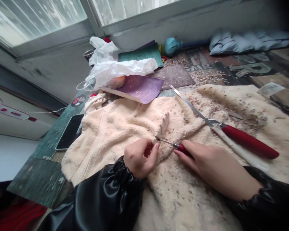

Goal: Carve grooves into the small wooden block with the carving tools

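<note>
Head view: scalloped strip (163, 127), metal-shafted tool (175, 145), fuzzy towel (110, 128)

Cream terry towel (106, 128) mid-frame on the patchwork-topped table (36, 176), wavy pale wooden piece (164, 125) over its centre, long red-handled metal blade (250, 141) on the right, black rectangular phone (69, 132) just left. Curled purple sheet (146, 88) behind, white plastic bag (130, 68) past that, upper middle.
</note>
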`<state>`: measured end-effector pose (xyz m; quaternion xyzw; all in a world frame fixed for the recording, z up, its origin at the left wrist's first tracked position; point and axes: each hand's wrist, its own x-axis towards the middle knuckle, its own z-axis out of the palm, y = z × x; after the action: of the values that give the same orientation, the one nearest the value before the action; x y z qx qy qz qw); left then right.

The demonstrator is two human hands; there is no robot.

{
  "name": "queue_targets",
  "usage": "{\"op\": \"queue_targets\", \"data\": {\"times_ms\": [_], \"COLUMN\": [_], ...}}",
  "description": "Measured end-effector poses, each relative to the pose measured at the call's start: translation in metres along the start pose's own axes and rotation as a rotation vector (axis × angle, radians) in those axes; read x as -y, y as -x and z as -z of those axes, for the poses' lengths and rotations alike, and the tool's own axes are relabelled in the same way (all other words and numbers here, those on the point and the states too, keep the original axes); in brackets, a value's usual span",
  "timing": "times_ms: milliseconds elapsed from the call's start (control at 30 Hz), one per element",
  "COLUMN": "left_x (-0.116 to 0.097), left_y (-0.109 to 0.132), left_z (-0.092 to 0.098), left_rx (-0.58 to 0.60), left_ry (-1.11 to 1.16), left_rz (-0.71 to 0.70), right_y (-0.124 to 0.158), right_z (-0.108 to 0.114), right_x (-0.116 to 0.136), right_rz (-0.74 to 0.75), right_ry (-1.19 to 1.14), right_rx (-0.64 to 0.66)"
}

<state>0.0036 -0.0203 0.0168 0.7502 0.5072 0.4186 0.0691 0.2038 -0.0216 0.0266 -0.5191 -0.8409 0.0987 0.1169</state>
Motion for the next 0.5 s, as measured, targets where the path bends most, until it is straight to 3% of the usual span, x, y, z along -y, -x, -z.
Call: {"op": "queue_targets", "data": {"times_ms": [67, 133, 300, 500], "left_x": [0.001, 0.001, -0.001, -0.006], "left_y": [0.001, 0.001, -0.002, -0.001], "left_z": [-0.001, -0.001, 0.003, 0.006], "left_rx": [0.001, 0.005, -0.001, 0.005], "left_ry": [-0.02, -0.037, -0.042, -0.029], "left_rz": [-0.025, -0.034, -0.055, -0.044], "right_y": [-0.002, -0.003, -0.001, -0.004], "right_z": [0.003, 0.004, 0.005, 0.019], "right_x": [0.002, 0.003, 0.002, -0.009], "right_rz": [-0.069, -0.102, -0.094, -0.038], "right_ry": [-0.221, -0.336, -0.197, -0.336], "right_rx": [0.195, 0.29, 0.159, 0.275]}}
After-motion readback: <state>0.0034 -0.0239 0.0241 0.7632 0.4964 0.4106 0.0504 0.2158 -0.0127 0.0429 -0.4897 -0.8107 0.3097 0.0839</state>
